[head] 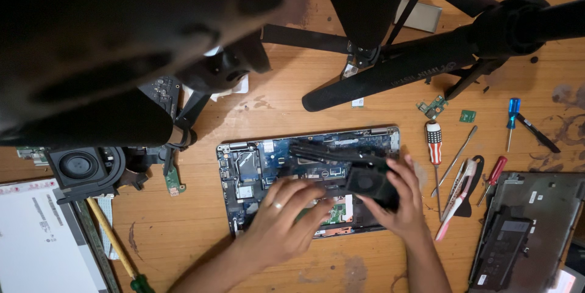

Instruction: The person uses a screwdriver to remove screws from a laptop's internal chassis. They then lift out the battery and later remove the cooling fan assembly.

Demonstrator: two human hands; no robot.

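I see an opened laptop base with its blue circuit board exposed (256, 165) lying flat on the scratched wooden table (268, 113), directly under both hands. A black fan-and-heat-pipe cooling assembly (353, 171) sits across the board's far half; its square fan end is at the right. My right hand (399, 198) is clamped on that fan end, fingers wrapped over its right edge. My left hand (286, 217), with a ring on one finger, is spread flat on the board's near middle, touching it but gripping nothing that I can make out. The two hands are apart, the fan between them.

Just right of the right hand lie a screwdriver with a striped red-and-white handle (434, 146), a thin metal pry tool (456, 159) and a pink-and-white toothbrush (456, 201). Further right rests a dark grey laptop cover holding a black battery (509, 247). Beyond the hands stand the black legs of a tripod (390, 73). Well left of the left hand sits a black round speaker unit (82, 168).
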